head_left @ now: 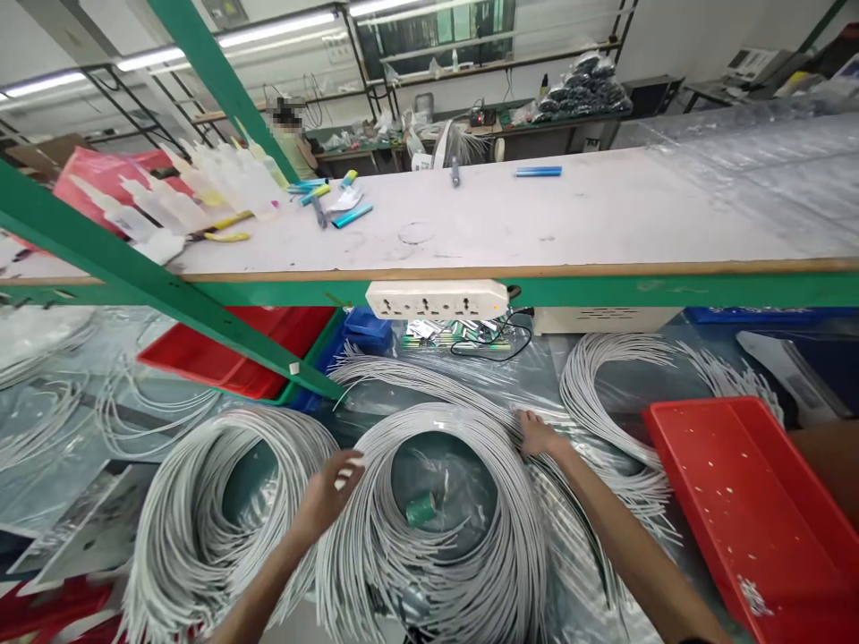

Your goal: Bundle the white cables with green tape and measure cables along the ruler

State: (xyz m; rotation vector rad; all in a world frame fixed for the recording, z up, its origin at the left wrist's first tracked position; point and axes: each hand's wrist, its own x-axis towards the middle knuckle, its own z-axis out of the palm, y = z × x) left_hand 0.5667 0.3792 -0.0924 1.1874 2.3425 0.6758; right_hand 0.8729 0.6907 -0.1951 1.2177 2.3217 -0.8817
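Both forearms come in bare from the bottom edge, angled up to the middle coil (pixel 500 555) of thin white cable, which lies flat on the lower bench straight ahead.

Left hand (pixel 328 492): wrist bent, fingers curled over the coil's left rim, where it butts against the left coil (pixel 181 528). Can't tell whether they actually clamp any strands.

Right hand (pixel 537 436): arm stretched out, palm down, fingers spread flat on the strands at the coil's upper right, gripping nothing.

Materials:
- Both coils are many loose round loops of smooth grey-white insulated cable, with strands fanning out at the edges.
- Crinkled, glossy clear plastic sheet (pixel 456 465) lies underneath.
- Small green tape roll (pixel 420 510) sits on the sheet inside the middle coil's hole.
- More loose cable loops (pixel 604 385) arc beyond the right hand.
- Red plastic tray (pixel 738 501), rectangular and speckled with white bits, sits just right of the right forearm.

Edges and room:
- Green steel beam (pixel 154 277) cuts diagonally above the left coil.
- Shelf (pixel 604 224) front edge, carrying a white power strip (pixel 438 299), overhangs the back of the work area.
- Second red tray (pixel 228 358) and a blue bin (pixel 366 326) are tucked under the shelf.
- Free surface is mainly the hole in each coil and the sheet between the right hand and the shelf.
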